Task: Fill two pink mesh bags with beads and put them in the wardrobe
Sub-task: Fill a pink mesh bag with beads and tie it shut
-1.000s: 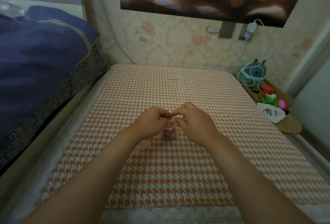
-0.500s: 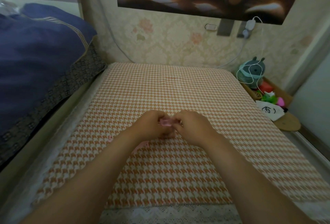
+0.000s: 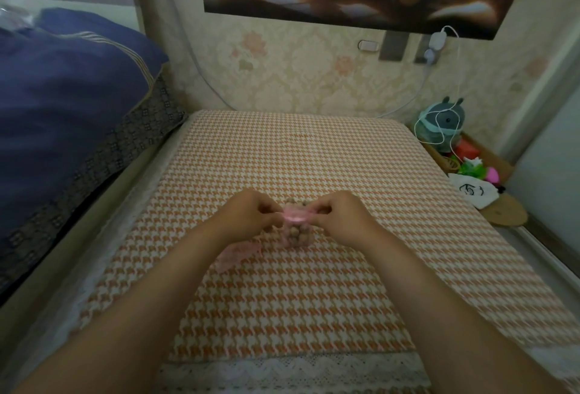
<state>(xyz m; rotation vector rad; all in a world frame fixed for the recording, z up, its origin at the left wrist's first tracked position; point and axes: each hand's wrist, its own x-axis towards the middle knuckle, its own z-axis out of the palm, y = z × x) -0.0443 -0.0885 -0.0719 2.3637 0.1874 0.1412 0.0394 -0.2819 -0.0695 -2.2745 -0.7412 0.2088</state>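
A small pink mesh bag (image 3: 295,221) holding brown beads stands on the orange houndstooth table (image 3: 282,148), between my two hands. My left hand (image 3: 251,214) pinches the left side of the bag's gathered top, and my right hand (image 3: 339,216) pinches the right side. The bag's mouth is stretched sideways between the fingers. A second pink mesh bag (image 3: 238,254) lies flat on the cloth, partly under my left wrist. A few loose beads (image 3: 296,200) show just behind the held bag.
A blue quilt (image 3: 69,104) is heaped on the bed to the left. At the right edge stand a grey plush toy (image 3: 441,125) with a white cable, a wooden tray of small toys (image 3: 470,164) and a white pouch (image 3: 472,192).
Both hands have moved apart a little at the bag's top, spreading the pink mesh sideways. The view has shifted slightly.
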